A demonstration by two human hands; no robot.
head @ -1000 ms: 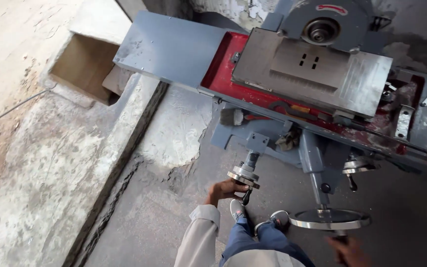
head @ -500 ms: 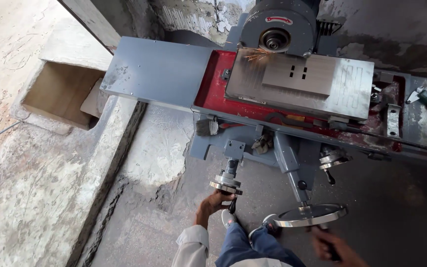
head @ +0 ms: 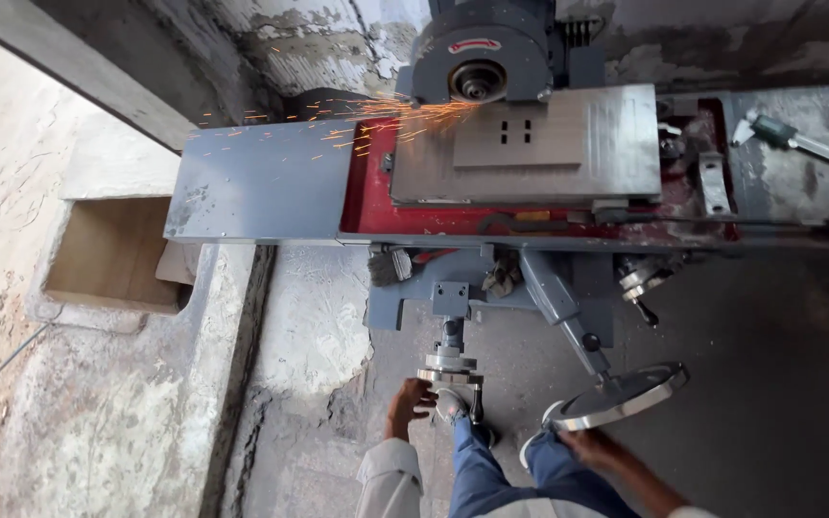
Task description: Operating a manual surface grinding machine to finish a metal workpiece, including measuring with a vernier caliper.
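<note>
I look down at a grey surface grinder. Its grinding wheel [head: 477, 82] runs over a flat steel plate [head: 539, 144] on the red-edged table [head: 362, 201], and orange sparks [head: 357, 125] fly left. My left hand [head: 413, 403] touches the rim of the small handwheel [head: 450, 372] at the front. My right hand [head: 592, 446] holds the lower edge of the large chrome handwheel [head: 621, 395]. My blue trouser legs and shoes show below.
A grey guard sheet [head: 261, 187] extends left of the table. An open cardboard box [head: 112, 254] sits on the concrete ledge at left. A caliper [head: 793, 139] lies at the right on the machine. A crack runs down the concrete floor [head: 242, 403].
The view has shifted, so the machine sits lower in the frame. The plate has moved under the wheel and the sparks have grown. Both hands remain at their handwheels.
</note>
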